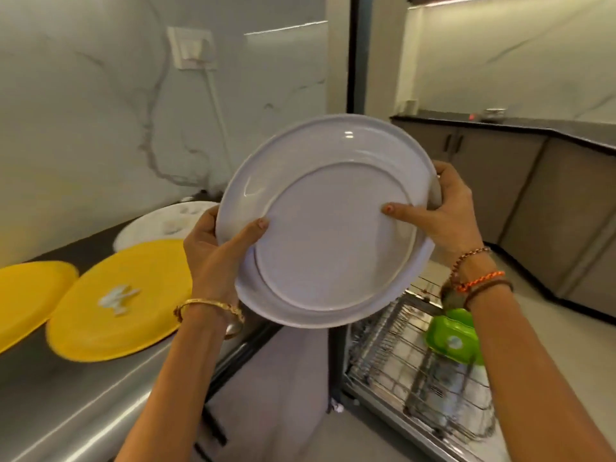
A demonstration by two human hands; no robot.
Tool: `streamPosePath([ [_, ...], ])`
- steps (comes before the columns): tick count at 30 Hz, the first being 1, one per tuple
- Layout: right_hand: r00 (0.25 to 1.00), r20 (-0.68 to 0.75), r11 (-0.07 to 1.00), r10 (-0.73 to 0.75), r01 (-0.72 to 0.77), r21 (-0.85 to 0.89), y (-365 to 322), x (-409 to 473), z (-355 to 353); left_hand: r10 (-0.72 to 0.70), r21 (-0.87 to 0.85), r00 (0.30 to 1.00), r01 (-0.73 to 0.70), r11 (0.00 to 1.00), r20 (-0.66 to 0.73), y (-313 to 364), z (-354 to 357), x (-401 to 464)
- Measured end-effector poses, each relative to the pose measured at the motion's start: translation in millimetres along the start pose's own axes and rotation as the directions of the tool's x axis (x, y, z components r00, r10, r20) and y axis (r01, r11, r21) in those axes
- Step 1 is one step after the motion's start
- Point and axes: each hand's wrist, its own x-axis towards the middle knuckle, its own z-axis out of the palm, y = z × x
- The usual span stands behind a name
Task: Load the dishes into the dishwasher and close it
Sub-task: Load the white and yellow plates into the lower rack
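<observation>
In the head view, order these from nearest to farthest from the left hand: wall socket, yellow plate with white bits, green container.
1. Yellow plate with white bits: on the counter, just left of the left hand.
2. Green container: right, in the rack.
3. Wall socket: high on the wall.

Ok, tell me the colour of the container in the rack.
Bright green container, clearest in the head view.

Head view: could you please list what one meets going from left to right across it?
Left yellow plate → second yellow plate → left hand → grey plate held in both hands → right hand → green container in the dishwasher rack.
</observation>
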Motion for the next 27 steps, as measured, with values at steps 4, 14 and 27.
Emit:
streamPosePath([
  [4,0.996,-0.051,0.991,0.072,-0.077,-0.105,39,14,-85,-0.03,0.047,0.986,0.023,0.999,0.167,-38,86,-5],
  [14,0.952,-0.269,0.938,0.149,-0.222,-0.266,163,18,-235,-0.132,0.324,0.854,-0.046,0.945,0.504,-151,272,-38],
  [27,0.783,-0.421,0.78,0.459,-0.581,-0.23,340,12,-237,-0.428,0.558,0.624,-0.015,0.83,0.653,-311,388,-14],
])
